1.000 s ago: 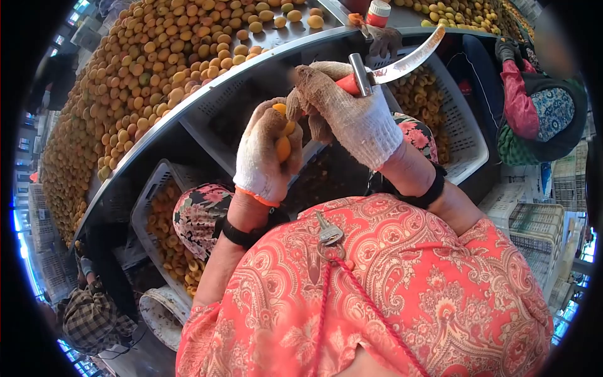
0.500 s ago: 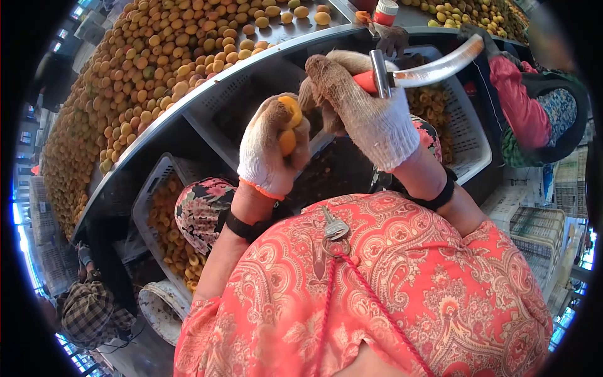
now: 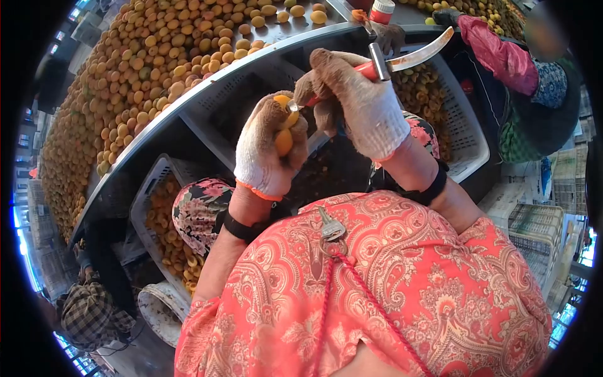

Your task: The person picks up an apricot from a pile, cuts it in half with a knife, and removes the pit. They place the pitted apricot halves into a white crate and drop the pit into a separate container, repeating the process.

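Observation:
My left hand (image 3: pixel 267 151), in a white knitted glove stained brown, is closed around an apricot (image 3: pixel 284 142), whose orange flesh shows in two places between the fingers. My right hand (image 3: pixel 364 103), gloved alike, grips the red handle of a curved knife (image 3: pixel 419 58). The knife's blade points up and to the right, away from the fruit. At the handle's other end a small metal tip (image 3: pixel 293 107) meets the apricot beside my left thumb. Most of the fruit is hidden by my fingers.
Whole apricots (image 3: pixel 157 75) are heaped on a metal table ahead. Crates with cut apricots stand left (image 3: pixel 143 201) and right (image 3: pixel 482 144) of my knees. A white bucket (image 3: pixel 151 308) is at lower left. Co-workers sit right, with a pink sleeve (image 3: pixel 499 56), and lower left (image 3: pixel 91 317).
My right hand has come down and left, bringing the handle's metal tip to the apricot, and the blade has shifted left. The right co-worker's arm has reached up towards the table.

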{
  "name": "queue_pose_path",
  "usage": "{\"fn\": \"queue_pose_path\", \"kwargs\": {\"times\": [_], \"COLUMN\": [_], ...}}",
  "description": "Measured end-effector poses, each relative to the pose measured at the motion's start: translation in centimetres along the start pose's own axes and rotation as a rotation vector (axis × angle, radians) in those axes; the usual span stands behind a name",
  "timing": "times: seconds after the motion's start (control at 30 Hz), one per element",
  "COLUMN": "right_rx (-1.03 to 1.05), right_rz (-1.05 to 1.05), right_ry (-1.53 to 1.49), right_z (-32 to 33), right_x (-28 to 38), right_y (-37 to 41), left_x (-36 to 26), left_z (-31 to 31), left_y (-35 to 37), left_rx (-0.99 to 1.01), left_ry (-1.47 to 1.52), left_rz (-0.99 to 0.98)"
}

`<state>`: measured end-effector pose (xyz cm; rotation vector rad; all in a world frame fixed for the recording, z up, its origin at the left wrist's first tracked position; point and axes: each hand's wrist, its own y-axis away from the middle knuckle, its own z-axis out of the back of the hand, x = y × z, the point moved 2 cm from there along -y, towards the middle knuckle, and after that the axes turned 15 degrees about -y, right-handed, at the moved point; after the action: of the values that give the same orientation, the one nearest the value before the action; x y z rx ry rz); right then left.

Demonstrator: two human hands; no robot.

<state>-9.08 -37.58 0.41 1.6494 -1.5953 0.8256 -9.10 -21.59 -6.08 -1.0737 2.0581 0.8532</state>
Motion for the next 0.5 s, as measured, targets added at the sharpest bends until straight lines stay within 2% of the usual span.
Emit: {"fn": "queue_pose_path", "kwargs": {"times": [0.07,0.13,0.17,0.27,0.33,0.37,0.43,0.5], "right_rx": [-0.03,-0.04,-0.045,-0.011,-0.014,-0.017,-0.015,-0.015], "right_rz": [-0.034,-0.05,-0.05,0.003,-0.059,-0.101,-0.101,-0.104], "right_ry": [-0.053,-0.08,-0.081,0.019,0.022,-0.008,0.022,0.051], "right_z": [0.2,0.3,0.3,0.0,0.1,0.2,0.5,0.3], "right_x": [-0.2,-0.3,-0.4,-0.1,0.3,0.3,0.1,-0.1], "right_y": [-0.3,-0.4,-0.3,-0.2,-0.3,-0.3,-0.5,-0.4], "left_x": [0.0,-0.4,-0.1,0.6,0.9,0.4,-0.1,-0.7], "left_z": [0.1,0.2,0.3,1.0,1.1,0.6,-0.5,-1.4], "left_y": [0.0,-0.1,-0.2,-1.0,-1.1,-0.6,0.2,0.3], "left_rx": [0.049,-0.143,-0.14,-0.121,-0.107,-0.107,-0.004,-0.041], "left_ry": [-0.031,-0.712,-0.712,-0.928,-1.068,-1.068,-0.096,-0.115], "left_rz": [-0.055,-0.19,-0.186,-0.476,-0.669,-0.668,0.001,0.013]}}
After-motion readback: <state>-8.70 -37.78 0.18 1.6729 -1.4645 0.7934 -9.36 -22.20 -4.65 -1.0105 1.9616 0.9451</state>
